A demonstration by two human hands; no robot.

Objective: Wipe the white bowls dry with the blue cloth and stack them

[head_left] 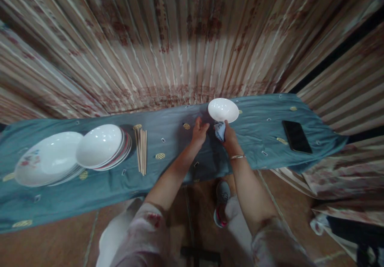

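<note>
Over a green-draped tabletop, grasping a crumpled pale-blue cloth in the right hand, with a round glossy white bowl just beyond and the left hand released.

On the tablecloth, frame left to right: plate stack, bowl stack, chopsticks, lone bowl with rag before it, phone; curtain behind, upper frame.

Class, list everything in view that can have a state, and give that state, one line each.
Left hand: open, holding nothing
Right hand: closed on the cloth
Cloth: bunched up
Single bowl: inside showing, near edge by the right hand
Bowl stack: nested
Plates: stacked
Chopsticks: lying loosely together
Phone: flat, screen dark
Tablecloth: spread, wrinkled
Curtain: hanging in folds
</note>
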